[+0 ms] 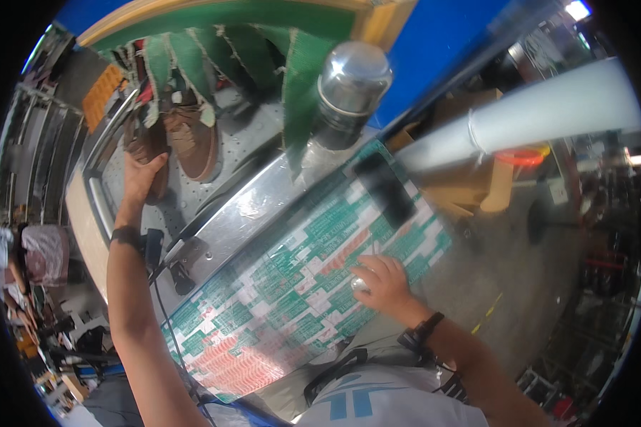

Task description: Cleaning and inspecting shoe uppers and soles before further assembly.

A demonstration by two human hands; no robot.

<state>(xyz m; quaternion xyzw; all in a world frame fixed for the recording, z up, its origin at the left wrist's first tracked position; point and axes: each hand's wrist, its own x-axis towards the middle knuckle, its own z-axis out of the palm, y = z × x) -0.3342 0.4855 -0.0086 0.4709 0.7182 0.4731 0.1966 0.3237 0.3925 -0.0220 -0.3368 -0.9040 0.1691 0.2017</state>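
My left hand (141,174) grips the heel end of a brown shoe (147,146), thumb on one side and the fingers partly hidden. The shoe is on a grey dotted surface (228,153), its far end near the hanging green strips. Right beside it, apart from my hand, is a second brown lace-up shoe (194,146). My right hand (388,286) is curled over the green, white and red patterned tabletop (292,285). A small, shiny, whitish round thing (360,284) shows at its fingers; its kind is unclear.
Green frayed strips (256,60) hang across the machine opening. A silver lidded metal container (355,82) stands on the metal ledge (246,203). A dark phone-like slab (384,188) lies on the tabletop. A thick whitish duct (527,114) and cardboard (477,188) are at right.
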